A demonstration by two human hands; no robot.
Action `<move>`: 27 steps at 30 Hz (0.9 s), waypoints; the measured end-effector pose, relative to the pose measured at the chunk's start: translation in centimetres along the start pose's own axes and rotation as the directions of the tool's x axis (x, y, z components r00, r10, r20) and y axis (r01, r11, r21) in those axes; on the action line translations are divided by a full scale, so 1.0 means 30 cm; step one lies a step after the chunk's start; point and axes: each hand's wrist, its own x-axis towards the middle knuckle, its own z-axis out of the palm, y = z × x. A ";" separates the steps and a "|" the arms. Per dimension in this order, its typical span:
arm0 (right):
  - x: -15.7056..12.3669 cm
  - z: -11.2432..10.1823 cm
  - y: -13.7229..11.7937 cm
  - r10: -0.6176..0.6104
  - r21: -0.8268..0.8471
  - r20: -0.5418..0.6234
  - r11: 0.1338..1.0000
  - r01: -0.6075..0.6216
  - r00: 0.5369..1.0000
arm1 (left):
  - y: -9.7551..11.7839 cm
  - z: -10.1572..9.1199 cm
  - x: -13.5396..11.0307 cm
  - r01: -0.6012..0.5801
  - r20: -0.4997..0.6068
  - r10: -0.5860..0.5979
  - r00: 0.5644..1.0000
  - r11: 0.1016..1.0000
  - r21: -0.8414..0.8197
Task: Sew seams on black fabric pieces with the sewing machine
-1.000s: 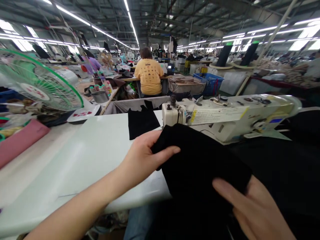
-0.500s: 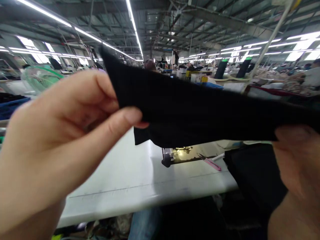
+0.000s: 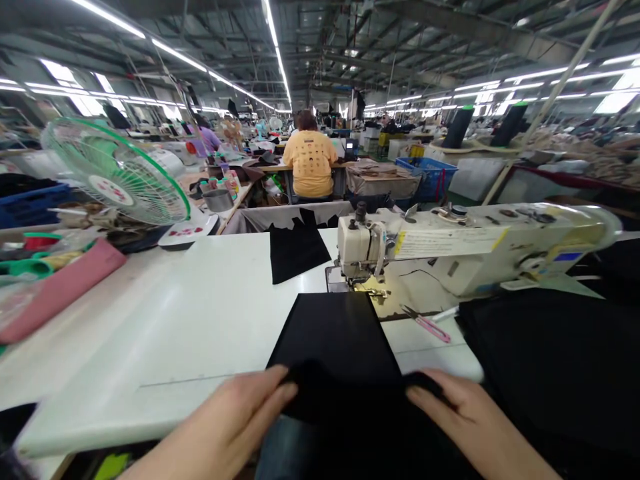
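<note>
Fingers (image 3: 274, 375) of L hand (image 3: 243, 403): thumb & index clamped on L side of blk cloth (image 3: 334, 337), nr worktop's (image 3: 200, 313) front edge. R hand (image 3: 463, 407): thumb & fingers likewise pinched on cloth's R side, also nr front edge. Cloth spans btwn them; far part is a flat panel over worktop, its far edge just short of mach. needle area. Near part goes dark at/past front edge; can't tell how it hangs.

Rest, L to R: pink cloth (image 3: 70, 293) out past worktop's L edge. Fan (image 3: 117, 177), wht w/ green rim, base by far L corner. Metal pot (image 3: 219, 201) beyond far edge, R of fan. Blk scrap (image 3: 297, 252) at far edge, L of mach., top tabs poking past edge. Person in yellow top (image 3: 309, 160) seated beyond far edge, back turned. Sewing mach. (image 3: 465, 250), cream, along far edge, head at its L end, lamp lit. Snips (image 3: 434, 328), pink handle, btwn mach. & front edge, R of held cloth, not touching it. Blk fabric pile (image 3: 550, 360) covers worktop's R end, incl. near R corner.
</note>
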 end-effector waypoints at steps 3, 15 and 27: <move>0.155 0.069 0.054 -0.033 -0.082 -0.194 0.996 0.017 0.981 | -0.037 0.037 0.210 0.059 0.093 -0.095 0.991 0.942 0.332; 0.424 0.193 0.156 -0.084 -0.109 -0.430 0.993 0.041 0.899 | -0.226 0.156 0.502 0.103 0.049 -0.127 0.991 0.936 0.338; 0.154 0.120 0.197 0.138 0.288 -0.450 0.958 -0.003 0.882 | -0.064 0.133 0.278 0.258 0.077 -0.299 0.951 0.631 -0.731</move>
